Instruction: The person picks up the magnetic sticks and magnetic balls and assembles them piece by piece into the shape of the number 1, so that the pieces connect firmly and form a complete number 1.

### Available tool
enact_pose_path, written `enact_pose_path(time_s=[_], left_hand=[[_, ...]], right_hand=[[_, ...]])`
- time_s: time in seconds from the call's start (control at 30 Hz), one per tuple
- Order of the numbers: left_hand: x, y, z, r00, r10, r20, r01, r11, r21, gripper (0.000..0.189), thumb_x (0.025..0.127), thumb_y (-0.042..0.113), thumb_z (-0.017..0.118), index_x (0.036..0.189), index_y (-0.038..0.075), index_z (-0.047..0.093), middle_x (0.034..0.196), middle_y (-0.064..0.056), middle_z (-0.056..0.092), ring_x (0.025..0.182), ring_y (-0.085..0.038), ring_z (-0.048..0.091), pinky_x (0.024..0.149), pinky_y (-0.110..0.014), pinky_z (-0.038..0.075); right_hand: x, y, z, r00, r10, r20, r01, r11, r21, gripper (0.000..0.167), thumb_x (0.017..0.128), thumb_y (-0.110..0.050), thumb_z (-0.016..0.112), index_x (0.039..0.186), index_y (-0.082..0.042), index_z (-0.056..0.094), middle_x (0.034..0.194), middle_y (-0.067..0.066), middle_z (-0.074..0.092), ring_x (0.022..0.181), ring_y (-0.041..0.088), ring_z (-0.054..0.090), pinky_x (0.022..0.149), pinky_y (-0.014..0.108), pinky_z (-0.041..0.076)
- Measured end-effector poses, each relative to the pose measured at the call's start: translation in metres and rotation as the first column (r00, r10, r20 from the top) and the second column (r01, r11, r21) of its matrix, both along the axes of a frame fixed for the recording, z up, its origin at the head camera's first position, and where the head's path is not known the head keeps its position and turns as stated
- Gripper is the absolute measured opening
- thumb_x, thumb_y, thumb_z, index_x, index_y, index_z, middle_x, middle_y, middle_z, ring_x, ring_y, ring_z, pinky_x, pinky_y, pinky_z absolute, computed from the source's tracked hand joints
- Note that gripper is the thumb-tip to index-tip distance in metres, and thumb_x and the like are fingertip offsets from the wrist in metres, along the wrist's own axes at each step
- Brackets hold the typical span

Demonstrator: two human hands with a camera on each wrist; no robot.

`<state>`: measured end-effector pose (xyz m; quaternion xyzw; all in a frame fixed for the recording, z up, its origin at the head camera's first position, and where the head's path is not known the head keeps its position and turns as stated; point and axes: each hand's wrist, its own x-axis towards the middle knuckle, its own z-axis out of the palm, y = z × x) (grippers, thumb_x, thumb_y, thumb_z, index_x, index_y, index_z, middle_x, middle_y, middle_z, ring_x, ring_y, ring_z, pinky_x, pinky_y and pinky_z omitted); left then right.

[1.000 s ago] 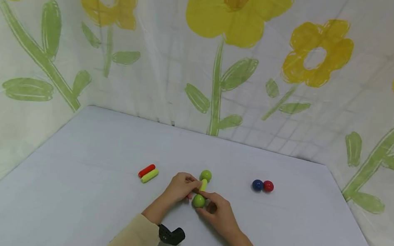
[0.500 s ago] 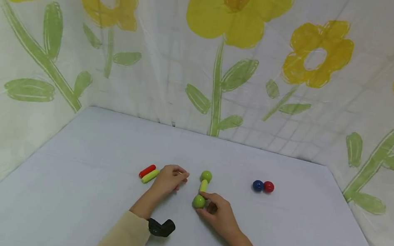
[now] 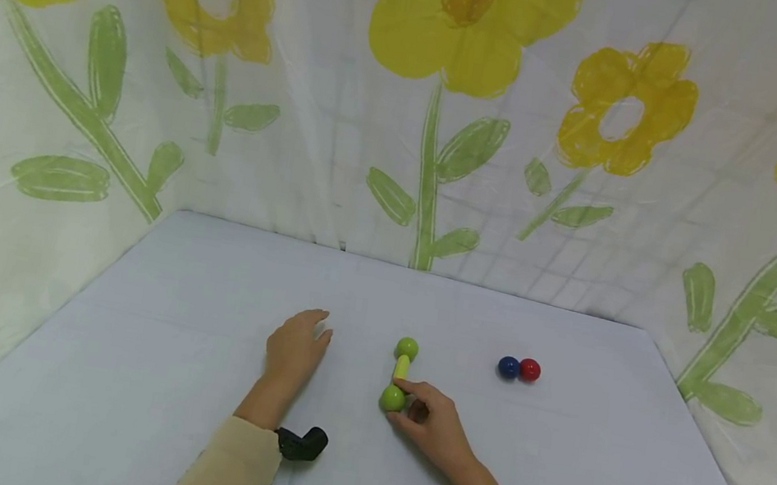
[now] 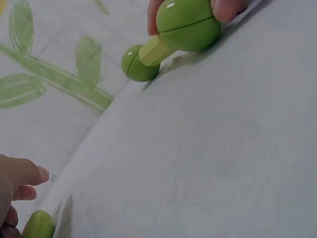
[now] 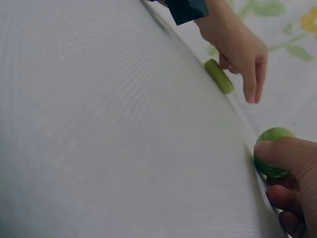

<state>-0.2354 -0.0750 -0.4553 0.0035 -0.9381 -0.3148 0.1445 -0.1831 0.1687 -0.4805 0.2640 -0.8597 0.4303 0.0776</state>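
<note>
We've a rod (image 3: 402,367) bridging green balls (image 3: 407,349), right hand (image 3: 435,425) pinching the nearer one (image 3: 392,399); left hand (image 3: 294,352) spread, maybe touching another rod (image 5: 219,76); blue ball (image 3: 508,367), red ball (image 3: 530,369) unjoined.

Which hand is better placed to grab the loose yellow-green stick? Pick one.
Left, probably: the left hand is beside the loose yellow-green stick; the right hand pinches a green ball.

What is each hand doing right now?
Left hand: open, near a yellow stick.
Right hand: holding the nearer green ball.
</note>
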Motion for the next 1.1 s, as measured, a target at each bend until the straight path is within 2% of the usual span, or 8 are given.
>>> enact_pose_path(time_s=[0.17, 0.3, 0.5, 0.6, 0.77, 0.9, 1.1], left_hand=[[-0.001, -0.009, 0.000, 1.000, 0.023, -0.007, -0.023, 0.999, -0.034, 0.034, 0.090, 0.018, 0.068, 0.120, 0.003, 0.067, 0.122, -0.015, 0.065, 0.112, -0.034, 0.060, 0.087, -0.049, 0.050], [-0.002, -0.013, 0.003, 1.000, 0.025, 0.003, -0.025, 0.999, -0.042, 0.032, 0.088, 0.017, 0.070, 0.117, 0.003, 0.069, 0.113, -0.015, 0.068, 0.102, -0.035, 0.064, 0.078, -0.049, 0.052], [-0.003, -0.024, 0.005, 0.997, 0.041, 0.071, -0.039, 0.999, -0.029, 0.025, 0.085, 0.019, 0.074, 0.105, 0.005, 0.072, 0.105, -0.015, 0.070, 0.093, -0.034, 0.066, 0.072, -0.047, 0.052], [-0.003, -0.031, 0.004, 0.994, 0.021, 0.112, -0.019, 1.000, -0.013, 0.025, 0.084, 0.022, 0.076, 0.102, 0.005, 0.072, 0.105, -0.014, 0.070, 0.091, -0.032, 0.065, 0.071, -0.045, 0.051], [-0.002, -0.044, 0.007, 0.985, -0.044, 0.168, 0.050, 0.998, -0.030, 0.035, 0.084, 0.029, 0.077, 0.109, 0.005, 0.069, 0.111, -0.014, 0.066, 0.095, -0.031, 0.062, 0.074, -0.044, 0.051], [0.000, -0.052, 0.013, 0.972, -0.080, 0.222, 0.092, 0.995, -0.042, 0.034, 0.082, 0.027, 0.078, 0.105, 0.004, 0.067, 0.105, -0.012, 0.062, 0.089, -0.027, 0.060, 0.072, -0.043, 0.050], [-0.001, -0.059, 0.017, 0.953, -0.099, 0.287, 0.109, 0.994, -0.018, 0.033, 0.079, 0.023, 0.081, 0.096, 0.004, 0.061, 0.094, -0.008, 0.060, 0.082, -0.023, 0.056, 0.071, -0.040, 0.048]], right_hand=[[0.000, 0.000, 0.000, 1.000, 0.001, -0.006, -0.001, 1.000, -0.001, 0.040, 0.080, -0.002, 0.078, 0.118, 0.002, 0.065, 0.097, 0.006, 0.067, 0.069, 0.005, 0.053, 0.061, 0.023, 0.049], [0.000, 0.001, 0.000, 1.000, 0.001, -0.010, -0.001, 1.000, -0.005, 0.040, 0.081, -0.002, 0.078, 0.118, 0.002, 0.066, 0.096, 0.006, 0.066, 0.069, 0.006, 0.053, 0.060, 0.023, 0.048], [0.000, 0.001, 0.000, 1.000, -0.003, -0.007, 0.002, 1.000, -0.004, 0.039, 0.081, -0.003, 0.078, 0.118, 0.002, 0.066, 0.095, 0.005, 0.066, 0.069, 0.006, 0.053, 0.060, 0.023, 0.048], [0.000, 0.001, 0.000, 1.000, -0.004, -0.005, 0.004, 1.000, -0.005, 0.039, 0.081, -0.004, 0.078, 0.118, 0.002, 0.066, 0.095, 0.005, 0.065, 0.069, 0.006, 0.053, 0.060, 0.023, 0.048], [-0.001, 0.001, -0.001, 1.000, -0.002, 0.009, 0.002, 1.000, -0.002, 0.039, 0.081, -0.004, 0.077, 0.118, 0.002, 0.066, 0.095, 0.004, 0.065, 0.070, 0.006, 0.053, 0.061, 0.023, 0.048], [-0.001, 0.000, -0.001, 1.000, -0.004, 0.015, 0.004, 1.000, -0.001, 0.040, 0.081, -0.004, 0.078, 0.119, 0.001, 0.066, 0.095, 0.004, 0.066, 0.070, 0.006, 0.053, 0.061, 0.023, 0.048], [-0.001, 0.001, -0.001, 1.000, -0.009, 0.027, 0.010, 1.000, -0.006, 0.039, 0.082, -0.004, 0.077, 0.119, 0.001, 0.066, 0.096, 0.005, 0.066, 0.071, 0.007, 0.054, 0.062, 0.023, 0.048]])
